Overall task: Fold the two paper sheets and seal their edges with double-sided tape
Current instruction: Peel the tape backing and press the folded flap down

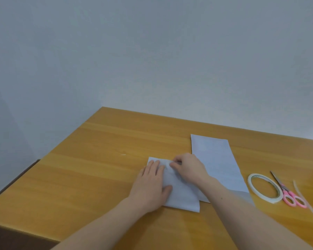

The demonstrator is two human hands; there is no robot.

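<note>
Two bare forearms reach in from the bottom edge over a honey-coloured wooden table, and nearest the camera between them lies a small folded white paper sheet, its near edge roughly square to the viewer. The left hand lies flat on the left part of that sheet, fingers straight and close together, thumb stretched to the right along the paper; it presses but grips nothing. The right hand sits at the sheet's far end with its fingers curled in, fingertip and thumb meeting on the paper's top edge in what looks like a pinch.

Just to the right, partly under the right forearm, a longer folded white paper strip runs away toward the wall, touching or slightly overlapping the small sheet near its near corner. Further right lie a white ring-shaped roll of double-sided tape, a pair of pink-handled scissors beside it, and a thin pale peeled strip near the table's right edge.
</note>
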